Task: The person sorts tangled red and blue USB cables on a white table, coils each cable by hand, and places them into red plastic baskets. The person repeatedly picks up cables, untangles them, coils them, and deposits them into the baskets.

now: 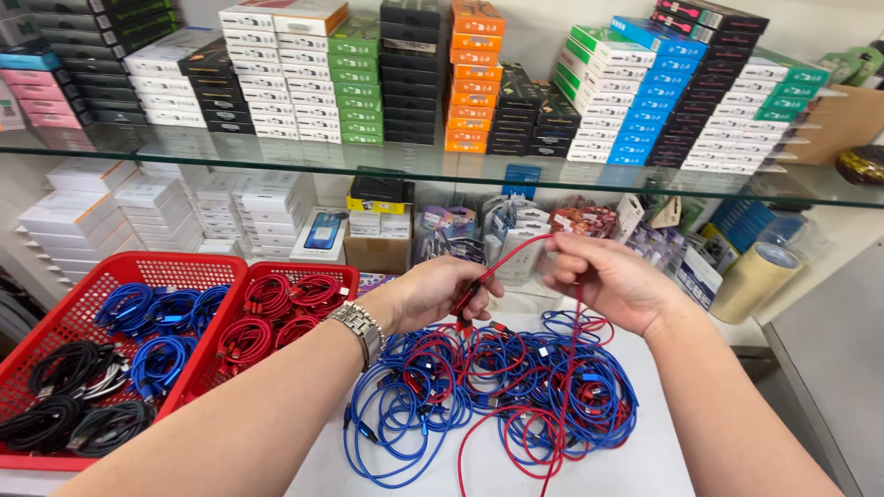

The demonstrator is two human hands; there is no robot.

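Both hands are raised above a white table (645, 460), each closed on the same red cable (516, 253). The left hand (442, 290) is curled into a loose fist, its fingers pinching the cable near one end, where a dark plug shows just below the fingertips. The right hand (612, 276) is also curled shut, with the cable passing under its bent fingers and hanging down from the palm side. Between the two hands the cable runs in a short upward arc; below the right hand it drops straight into the pile. A metal watch (359, 327) sits on the left wrist.

Under the hands lies a tangled heap of blue and red cables (497, 387), loosely coiled and overlapping on the table. To the left stand two red baskets: the near basket (55, 331) holds coiled blue and black cables, and the one beside it (304, 271) holds coiled red cables. Behind them a glass shelf (276, 156) carries stacks of small boxes in many colours, and a roll of tape (760, 276) stands at the right.
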